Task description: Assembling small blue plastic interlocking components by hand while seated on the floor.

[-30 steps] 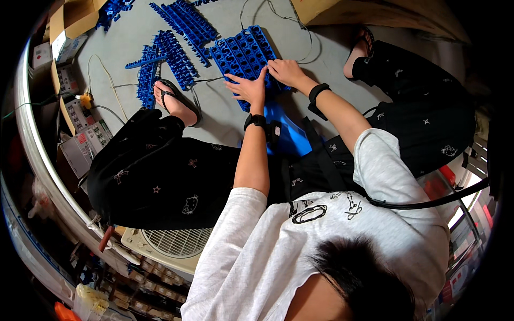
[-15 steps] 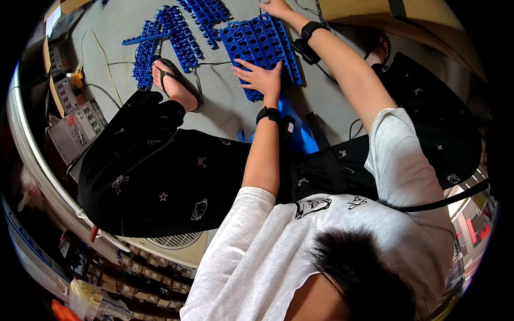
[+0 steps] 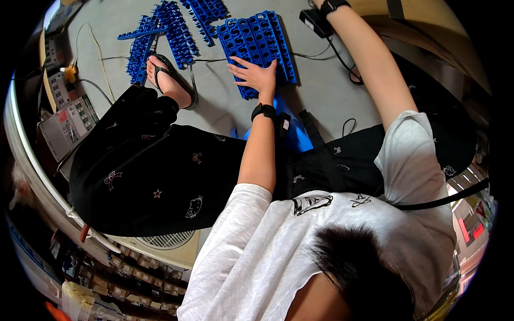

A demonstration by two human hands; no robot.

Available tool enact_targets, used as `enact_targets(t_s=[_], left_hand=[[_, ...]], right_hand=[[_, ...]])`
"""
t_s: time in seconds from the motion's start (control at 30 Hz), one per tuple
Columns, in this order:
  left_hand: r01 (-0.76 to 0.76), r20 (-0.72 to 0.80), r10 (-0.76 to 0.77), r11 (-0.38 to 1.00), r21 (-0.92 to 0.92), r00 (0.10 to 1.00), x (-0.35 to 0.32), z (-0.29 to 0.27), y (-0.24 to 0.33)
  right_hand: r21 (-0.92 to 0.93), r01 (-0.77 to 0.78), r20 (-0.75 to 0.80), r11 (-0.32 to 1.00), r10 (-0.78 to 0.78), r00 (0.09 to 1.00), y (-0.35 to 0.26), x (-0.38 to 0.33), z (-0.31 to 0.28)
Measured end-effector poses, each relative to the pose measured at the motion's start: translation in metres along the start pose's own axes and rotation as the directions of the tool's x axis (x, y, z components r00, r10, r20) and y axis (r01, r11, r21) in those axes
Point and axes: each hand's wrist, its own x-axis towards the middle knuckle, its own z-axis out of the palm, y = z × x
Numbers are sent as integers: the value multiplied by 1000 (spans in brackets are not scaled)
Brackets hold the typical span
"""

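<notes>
A panel of blue plastic strips (image 3: pixel 257 37), set side by side and pierced with rows of holes, lies flat on the floor in front of me. My left hand (image 3: pixel 258 76) rests over its near part, fingers spread and the thumb pointing away. The right arm reaches far forward past the panel's right side. Only a sliver of my right hand (image 3: pixel 318 2) shows at the top edge, so its fingers and anything in them are hidden. Black bands with small boxes sit on both wrists.
More blue toothed strips (image 3: pixel 174 32) lie in a loose pile at the far left, beside my sandalled foot (image 3: pixel 167 80). Thin cables cross the grey floor (image 3: pixel 214 91). A cardboard box (image 3: pixel 444 24) stands at the far right. Grey devices (image 3: pixel 69 125) and a pale rail line the left side.
My right hand has moved forward and right, away from the panel's far corner and almost out of the picture. The left hand stays spread on the panel.
</notes>
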Motion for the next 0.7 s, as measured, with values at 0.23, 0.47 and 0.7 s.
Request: enact_targets(t_s=[0.23,0.47,0.7], left_hand=[[109,-46,-106,992,62,993,15,-12,-35],[76,-20,-76,997,4,997,10,-4,-21],[61,-18,-62,998,-26,998,6,-8,-26]], right_hand=[[-402,-201,571,893,416,708,-9,-197,15],[-514,-18,429,858,275,860,0,-245,-2],[-468,32,418,883,190,888,-6,-257,3]])
